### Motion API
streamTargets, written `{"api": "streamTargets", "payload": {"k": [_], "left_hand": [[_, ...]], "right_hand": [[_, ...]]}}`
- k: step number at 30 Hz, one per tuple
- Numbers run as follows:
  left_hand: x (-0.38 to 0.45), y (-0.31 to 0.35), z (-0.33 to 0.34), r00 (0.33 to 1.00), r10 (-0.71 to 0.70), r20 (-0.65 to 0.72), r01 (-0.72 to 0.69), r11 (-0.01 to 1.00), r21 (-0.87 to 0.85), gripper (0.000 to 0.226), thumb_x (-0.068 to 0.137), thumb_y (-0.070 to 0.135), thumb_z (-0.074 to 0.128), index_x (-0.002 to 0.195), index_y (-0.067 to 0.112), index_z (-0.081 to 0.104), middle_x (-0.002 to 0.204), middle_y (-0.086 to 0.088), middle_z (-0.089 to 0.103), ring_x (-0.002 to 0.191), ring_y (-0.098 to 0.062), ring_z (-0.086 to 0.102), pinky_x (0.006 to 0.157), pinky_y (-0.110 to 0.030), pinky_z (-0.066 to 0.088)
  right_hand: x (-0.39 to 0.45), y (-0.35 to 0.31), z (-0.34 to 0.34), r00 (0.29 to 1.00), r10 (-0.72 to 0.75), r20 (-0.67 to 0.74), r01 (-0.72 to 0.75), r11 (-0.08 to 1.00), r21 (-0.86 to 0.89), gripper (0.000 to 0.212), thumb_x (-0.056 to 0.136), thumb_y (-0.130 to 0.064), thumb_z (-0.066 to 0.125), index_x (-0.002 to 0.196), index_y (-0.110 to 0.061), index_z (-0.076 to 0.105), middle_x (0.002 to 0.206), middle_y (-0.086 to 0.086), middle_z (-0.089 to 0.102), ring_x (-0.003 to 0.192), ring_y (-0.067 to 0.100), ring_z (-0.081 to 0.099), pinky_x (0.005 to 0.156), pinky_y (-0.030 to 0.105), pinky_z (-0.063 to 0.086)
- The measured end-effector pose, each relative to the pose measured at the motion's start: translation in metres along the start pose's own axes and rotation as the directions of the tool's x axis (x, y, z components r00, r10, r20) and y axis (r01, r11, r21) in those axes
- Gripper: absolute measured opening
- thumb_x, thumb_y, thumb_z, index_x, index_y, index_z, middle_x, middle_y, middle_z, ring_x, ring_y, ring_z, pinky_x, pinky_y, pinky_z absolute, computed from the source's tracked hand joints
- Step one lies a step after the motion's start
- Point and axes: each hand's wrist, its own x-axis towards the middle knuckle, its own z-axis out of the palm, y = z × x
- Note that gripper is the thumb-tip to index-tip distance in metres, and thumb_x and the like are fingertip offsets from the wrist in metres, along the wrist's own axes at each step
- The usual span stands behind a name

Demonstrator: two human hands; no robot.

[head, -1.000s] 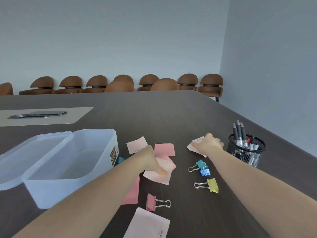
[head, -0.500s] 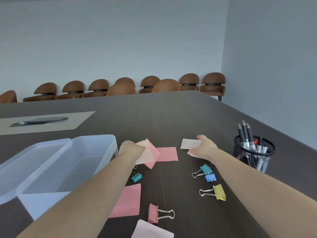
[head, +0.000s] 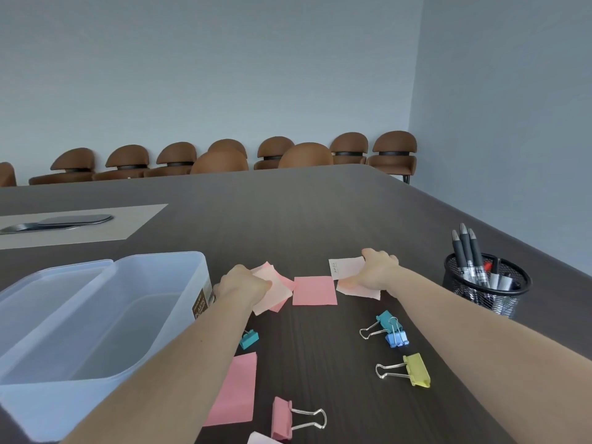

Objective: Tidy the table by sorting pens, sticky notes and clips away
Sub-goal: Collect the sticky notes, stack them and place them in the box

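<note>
My left hand [head: 243, 285] grips a small bunch of pink sticky notes [head: 275, 288] just right of the clear plastic box [head: 96, 315]. My right hand [head: 376, 272] holds a pale sticky note [head: 344, 267] lifted off the table, above another pale note [head: 362, 291]. A pink note [head: 314, 290] lies flat between my hands. Another pink note [head: 235, 390] lies nearer me. Binder clips lie around: teal [head: 249, 338], teal and blue together [head: 389, 328], yellow [head: 415, 370], pink [head: 283, 418]. The mesh pen cup [head: 485, 286] holds several pens.
The box's lid [head: 48, 283] is swung open to the left. A beige mat with a dark flat object [head: 57, 221] lies at the far left. Brown chairs [head: 224, 155] line the table's far edge. A pale note's corner [head: 261, 439] shows at the bottom edge.
My left hand picked up pink notes from the table and carried them back towards the box. My right hand lifted a pale note off the table.
</note>
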Motion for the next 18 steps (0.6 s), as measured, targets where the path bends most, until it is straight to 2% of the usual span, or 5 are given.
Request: {"api": "streamTargets", "payload": {"k": [4,8,13,16,18], "left_hand": [[0.009,-0.001,0.001,0.999,0.028,0.031,-0.032,0.987,0.158,0.060,0.078,0.045,0.066,0.127,0.014,0.048,0.124,-0.011,0.057,0.118,-0.027,0.050,0.096,-0.038,0.045],[0.014,0.005,-0.001,0.998,-0.033,0.056,0.024,0.989,0.147,0.067,0.075,0.040,0.069,0.130,0.013,0.044,0.127,-0.014,0.052,0.116,-0.029,0.049,0.080,-0.034,0.037],[0.014,-0.003,-0.001,0.999,-0.018,0.035,0.013,0.993,0.120,0.080,0.076,0.044,0.070,0.140,0.016,0.031,0.138,-0.016,0.043,0.129,-0.033,0.042,0.102,-0.046,0.041],[0.010,-0.004,-0.003,0.999,-0.017,0.041,0.010,0.986,0.166,0.089,0.074,0.053,0.070,0.142,0.014,0.029,0.141,-0.016,0.041,0.132,-0.033,0.040,0.104,-0.045,0.040],[0.009,-0.003,-0.002,0.999,-0.023,0.038,0.017,0.989,0.149,0.089,0.072,0.054,0.072,0.140,0.013,0.030,0.138,-0.016,0.044,0.129,-0.032,0.043,0.103,-0.043,0.041]], "right_hand": [[-0.005,-0.002,-0.013,0.994,-0.016,0.107,0.020,0.999,-0.038,0.090,0.071,-0.052,0.076,0.138,-0.009,0.036,0.138,0.012,0.046,0.127,0.030,0.044,0.102,0.037,0.041],[-0.006,-0.005,-0.023,0.978,0.011,0.207,0.005,0.997,-0.076,0.084,0.069,-0.042,0.082,0.134,-0.006,0.043,0.128,0.010,0.055,0.116,0.028,0.055,0.098,0.036,0.047],[-0.007,-0.008,-0.024,0.972,0.040,0.230,-0.008,0.990,-0.138,0.079,0.072,-0.045,0.078,0.133,-0.004,0.047,0.109,0.007,0.050,0.106,0.029,0.056,0.096,0.033,0.047],[-0.008,-0.005,-0.022,0.972,0.007,0.234,0.008,0.998,-0.065,0.082,0.072,-0.045,0.079,0.135,-0.003,0.046,0.123,0.010,0.055,0.114,0.030,0.055,0.100,0.036,0.046],[-0.010,-0.005,-0.021,0.979,-0.019,0.202,0.015,1.000,0.020,0.070,0.075,-0.038,0.078,0.128,-0.001,0.052,0.125,0.012,0.059,0.113,0.031,0.057,0.093,0.035,0.047]]}}
